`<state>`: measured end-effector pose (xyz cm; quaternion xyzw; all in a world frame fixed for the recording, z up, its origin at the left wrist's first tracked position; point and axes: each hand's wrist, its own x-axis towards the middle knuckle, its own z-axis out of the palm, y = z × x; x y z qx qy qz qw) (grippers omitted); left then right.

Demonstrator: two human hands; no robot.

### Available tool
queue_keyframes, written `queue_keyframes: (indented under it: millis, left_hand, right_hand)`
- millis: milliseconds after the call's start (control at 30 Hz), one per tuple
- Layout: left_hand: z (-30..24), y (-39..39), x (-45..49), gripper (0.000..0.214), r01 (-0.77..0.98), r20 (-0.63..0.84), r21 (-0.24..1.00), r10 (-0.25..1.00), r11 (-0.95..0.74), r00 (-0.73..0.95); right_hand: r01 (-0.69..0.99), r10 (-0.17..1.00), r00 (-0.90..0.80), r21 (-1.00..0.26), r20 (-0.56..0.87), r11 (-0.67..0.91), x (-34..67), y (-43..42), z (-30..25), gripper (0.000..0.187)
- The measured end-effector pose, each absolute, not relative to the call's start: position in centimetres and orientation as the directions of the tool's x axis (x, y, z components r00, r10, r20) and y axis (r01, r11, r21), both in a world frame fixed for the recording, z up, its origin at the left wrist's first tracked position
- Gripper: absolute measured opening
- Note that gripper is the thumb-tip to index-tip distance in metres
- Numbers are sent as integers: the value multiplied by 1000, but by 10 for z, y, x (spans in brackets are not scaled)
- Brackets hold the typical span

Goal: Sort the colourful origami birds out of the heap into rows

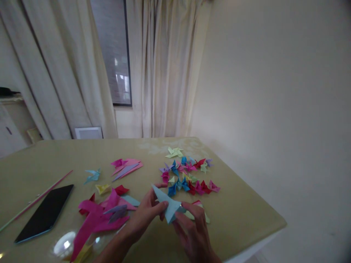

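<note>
A light blue folded paper piece (168,204) with a pointed tip sits between both my hands, just above the table. My left hand (145,215) pinches its left side with thumb and fingers. My right hand (192,230) grips its lower right end, fingers curled over it. A pile of several small folded paper shapes (189,175) in blue, pink, red, purple and green lies just beyond my hands.
Pink and purple paper sheets (101,215) lie left of my hands, more pink sheets (127,166) farther back. A black phone (45,213) and a thin pink stick (38,199) rest at the left. The table's right edge (257,244) is close. Curtains and a window stand behind.
</note>
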<state>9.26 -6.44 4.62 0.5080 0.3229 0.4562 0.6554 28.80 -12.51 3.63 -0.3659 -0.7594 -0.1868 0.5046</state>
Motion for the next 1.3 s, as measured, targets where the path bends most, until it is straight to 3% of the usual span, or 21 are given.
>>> queue_keyframes:
  millis: [67, 167, 267, 333, 400, 500, 667, 800, 867, 933, 1133, 1300]
  left_hand:
    - [46, -68, 92, 67, -244, 19, 965, 900, 97, 435]
    - [48, -72, 95, 64, -185, 5, 976, 833, 117, 553]
    - [46, -73, 101, 63, -121, 24, 991, 824, 55, 567]
    - [42, -71, 105, 51, -56, 64, 998, 852, -41, 519]
    - [36, -68, 109, 37, 78, 121, 981, 882, -175, 455]
    - [27, -65, 111, 25, 317, 247, 866, 882, -387, 402]
    - [10, -62, 116, 32, 563, 294, 595, 808, -573, 511]
    - [2, -61, 121, 34, 678, 261, 347, 761, -648, 594]
    - [1, -62, 123, 36, 700, 234, 271, 750, -661, 618]
    - [4, -65, 125, 34, 719, 189, 292, 775, -631, 603]
    - [21, -72, 129, 10, 716, 38, 540, 862, -444, 505]
    - [24, -74, 128, 15, 677, 42, 559, 832, -478, 553]
  right_hand:
    - [717, 346, -183, -116, 920, 687, 293, -127, 36, 38]
    - [670, 403, -207, -171, 892, 723, 307, -131, 37, 35]
    - [627, 536, -116, -357, 836, 692, 332, -129, 38, 18]
    - [582, 685, 3, -559, 728, 592, 352, -125, 38, 8]
    - [518, 839, 55, -734, 541, 439, 369, -119, 37, 15]
    - [471, 944, 33, -837, 330, 276, 384, -109, 32, 24]
    - [594, 956, 42, -777, 289, 209, 382, -101, 25, 23]
    - [718, 969, 18, -677, 248, 160, 379, -103, 26, 54]
    - [774, 982, -32, -617, 187, 143, 377, -105, 27, 57]
    - [812, 986, -57, -568, 157, 137, 375, -105, 29, 50]
    - [813, 962, -110, -535, 248, 231, 367, -101, 28, 37]
    - [828, 938, -120, -489, 326, 275, 356, -105, 28, 24]
